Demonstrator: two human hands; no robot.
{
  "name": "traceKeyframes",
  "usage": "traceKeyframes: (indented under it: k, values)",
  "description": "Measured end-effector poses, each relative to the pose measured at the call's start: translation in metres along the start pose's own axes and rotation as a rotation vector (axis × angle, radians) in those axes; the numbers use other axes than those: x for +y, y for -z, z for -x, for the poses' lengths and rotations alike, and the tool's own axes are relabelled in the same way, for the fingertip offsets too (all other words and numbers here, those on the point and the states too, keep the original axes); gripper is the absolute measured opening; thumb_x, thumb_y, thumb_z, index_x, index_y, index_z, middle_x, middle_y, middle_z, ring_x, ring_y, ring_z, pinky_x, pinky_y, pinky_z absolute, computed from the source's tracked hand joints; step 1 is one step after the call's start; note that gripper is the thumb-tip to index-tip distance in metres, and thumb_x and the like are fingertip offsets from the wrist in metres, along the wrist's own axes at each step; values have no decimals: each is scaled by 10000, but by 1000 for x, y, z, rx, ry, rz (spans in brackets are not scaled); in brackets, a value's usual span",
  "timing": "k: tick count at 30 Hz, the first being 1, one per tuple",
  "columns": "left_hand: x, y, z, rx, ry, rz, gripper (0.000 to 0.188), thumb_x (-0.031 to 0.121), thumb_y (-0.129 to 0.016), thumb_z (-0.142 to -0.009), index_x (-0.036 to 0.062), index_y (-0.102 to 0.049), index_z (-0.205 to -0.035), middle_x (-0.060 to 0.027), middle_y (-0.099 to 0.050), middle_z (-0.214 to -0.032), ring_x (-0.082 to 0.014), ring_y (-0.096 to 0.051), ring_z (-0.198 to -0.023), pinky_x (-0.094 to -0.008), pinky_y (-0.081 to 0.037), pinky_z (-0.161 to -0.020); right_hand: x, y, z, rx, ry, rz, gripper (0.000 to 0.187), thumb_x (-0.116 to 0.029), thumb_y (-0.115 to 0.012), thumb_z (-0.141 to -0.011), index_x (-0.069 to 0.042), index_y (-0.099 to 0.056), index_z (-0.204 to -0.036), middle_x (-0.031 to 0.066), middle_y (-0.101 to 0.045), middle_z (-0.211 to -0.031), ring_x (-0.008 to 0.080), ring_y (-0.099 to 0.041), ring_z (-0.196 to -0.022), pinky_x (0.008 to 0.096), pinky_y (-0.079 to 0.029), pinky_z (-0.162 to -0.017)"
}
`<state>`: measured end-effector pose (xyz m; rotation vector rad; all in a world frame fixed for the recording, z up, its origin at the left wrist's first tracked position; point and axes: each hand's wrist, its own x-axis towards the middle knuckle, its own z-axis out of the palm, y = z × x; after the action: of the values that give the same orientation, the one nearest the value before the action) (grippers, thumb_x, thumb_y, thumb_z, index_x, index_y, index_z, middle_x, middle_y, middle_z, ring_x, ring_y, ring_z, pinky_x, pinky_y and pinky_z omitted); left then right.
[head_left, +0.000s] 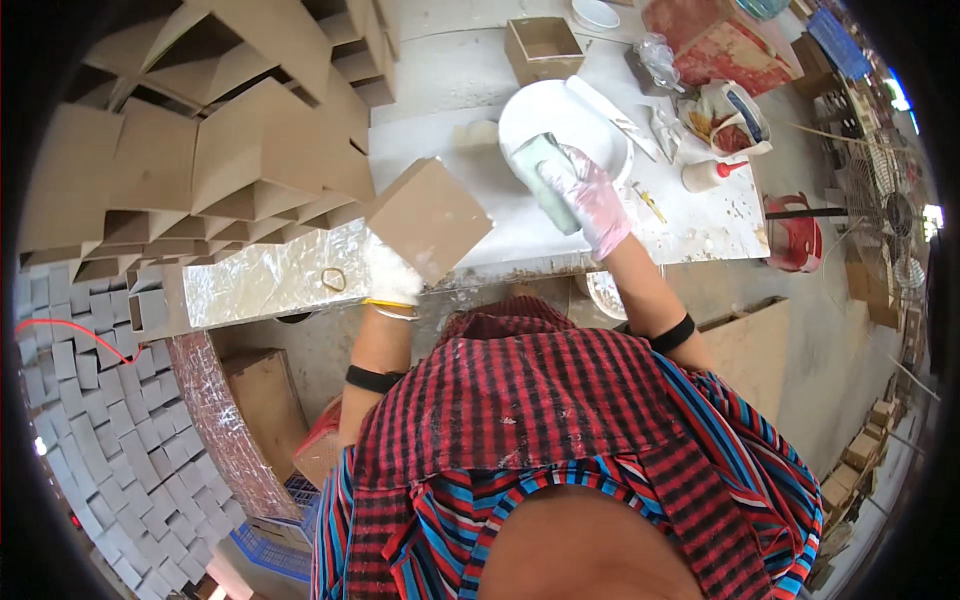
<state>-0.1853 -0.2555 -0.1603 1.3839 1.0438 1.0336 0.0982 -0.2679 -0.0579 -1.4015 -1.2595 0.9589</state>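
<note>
My left hand [393,277], in a white glove, is closed on the lower side of a plain brown box [432,222]. The box is tilted above the white work table [690,232], its flat square side facing up. Over the near rim of a round white basin [545,105], my right hand [592,205], in a pink-stained white glove, grips a pale green sponge [545,180]. The sponge lies under the fingers and is apart from the box. A white flat stick [612,117] rests across the basin's right edge.
Brown boxes [230,150] are stacked high on the left. An open brown box [543,50] stands behind the basin. To the right are a white bottle with a red cap [710,176], a bag [725,118] and a yellow cutter [650,202]. A rubber band [333,279] lies near the table's front edge.
</note>
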Motion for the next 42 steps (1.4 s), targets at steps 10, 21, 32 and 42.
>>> traceKeyframes:
  k: [10, 21, 32, 42]
  values:
    - [104, -26, -7, -189, -361, -128, 364, 231, -317, -947, -9, -460, -1180, -142, -538, -1130, -254, -508, -1081, -369, -423, -923, -61, -67, 30, -106, 664, 633, 413, -235, -683, -735, -149, -584, -1126, 119, -591, -945, 315, -575, -828, 381, -481, -692]
    - [116, -30, 19, 90, -412, -23, 305, 149, -383, -915, 2, -482, -1163, -128, -556, -1076, -214, -550, -970, -325, -453, -850, -96, -109, 43, 11, 665, 579, 486, -248, -701, -738, -135, -548, -1184, 101, -597, -893, 287, -581, -858, 346, -475, -784]
    - [110, -15, 39, -168, -340, 503, 378, 245, -335, -931, 1, -482, -1179, -163, -540, -1149, -278, -545, -1028, -389, -419, -948, -98, -118, 60, 76, 671, 639, 407, -238, -662, -768, -202, -575, -1164, 90, -589, -933, 265, -578, -873, 371, -473, -776]
    - [102, 8, 33, -266, 88, 1391, 366, 253, -354, -946, 0, -504, -1163, -137, -560, -1154, -249, -556, -1039, -355, -467, -876, -111, -138, 72, -33, 834, 749, 445, -255, -653, -786, -138, -524, -1196, 122, -607, -928, 270, -585, -831, 357, -475, -755]
